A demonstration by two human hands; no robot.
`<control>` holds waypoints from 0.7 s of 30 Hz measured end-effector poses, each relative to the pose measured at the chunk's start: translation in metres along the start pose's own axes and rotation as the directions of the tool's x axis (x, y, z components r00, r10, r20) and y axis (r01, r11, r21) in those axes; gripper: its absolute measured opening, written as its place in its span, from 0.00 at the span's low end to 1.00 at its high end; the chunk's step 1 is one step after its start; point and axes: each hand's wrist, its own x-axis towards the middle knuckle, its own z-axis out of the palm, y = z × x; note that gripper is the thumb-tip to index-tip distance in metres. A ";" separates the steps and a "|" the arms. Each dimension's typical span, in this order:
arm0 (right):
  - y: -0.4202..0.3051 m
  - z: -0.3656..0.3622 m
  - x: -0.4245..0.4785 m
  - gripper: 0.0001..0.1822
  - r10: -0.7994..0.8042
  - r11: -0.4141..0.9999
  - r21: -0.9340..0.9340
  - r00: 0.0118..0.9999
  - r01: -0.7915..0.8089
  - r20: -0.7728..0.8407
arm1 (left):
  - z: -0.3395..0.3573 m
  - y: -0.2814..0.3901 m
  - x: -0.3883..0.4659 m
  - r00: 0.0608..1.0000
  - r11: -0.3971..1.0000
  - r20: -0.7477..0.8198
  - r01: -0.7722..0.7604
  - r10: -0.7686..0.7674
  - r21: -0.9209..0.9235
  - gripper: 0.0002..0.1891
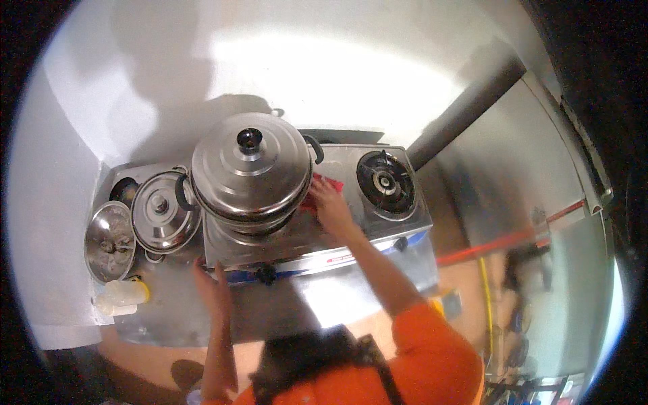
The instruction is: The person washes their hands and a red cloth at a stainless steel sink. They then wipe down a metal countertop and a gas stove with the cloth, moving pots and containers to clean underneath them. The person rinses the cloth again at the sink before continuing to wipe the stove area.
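My right hand (pixel 330 206) presses a red cloth (pixel 333 184) onto the steel top of a two-burner gas stove (pixel 349 162), just right of a large lidded steel pot. Part of the cloth is hidden under the fingers. The large pot (pixel 223 172) has a black lid knob and black side handles, and it covers the left burner. At the stove's front left corner is my left hand (pixel 211 286), slightly blurred, its thumb and fingers apart around the corner. A bare black burner (pixel 386 182) shows on the right.
A smaller lidded steel pot (pixel 169 223) and a steel bowl (pixel 112 228) stand left of the stove. White bottles (pixel 124 293), one with a yellow cap, lie near the left wall. Black control knobs (pixel 266 275) project from the stove front. A steel panel (pixel 486 167) rises at right.
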 end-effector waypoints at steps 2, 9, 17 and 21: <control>0.045 -0.020 0.032 0.27 0.141 0.989 0.033 0.983 -0.146 0.113 | 0.016 -0.003 0.004 0.999 0.995 0.018 -0.033 0.035 -0.098 0.24; -0.009 0.000 -0.019 0.25 0.219 0.963 -0.164 0.976 -0.216 -0.001 | 0.013 0.004 0.004 0.999 0.989 0.023 -0.022 0.026 -0.145 0.27; -0.005 -0.053 -0.089 0.27 0.333 0.940 0.063 0.941 -0.336 0.051 | 0.028 -0.022 0.002 0.991 0.990 -0.067 -0.118 0.113 -0.075 0.27; -0.044 0.002 -0.103 0.31 0.375 0.858 -0.299 0.907 -0.417 -0.190 | 0.027 -0.016 0.003 0.993 0.992 -0.024 -0.116 0.115 -0.050 0.27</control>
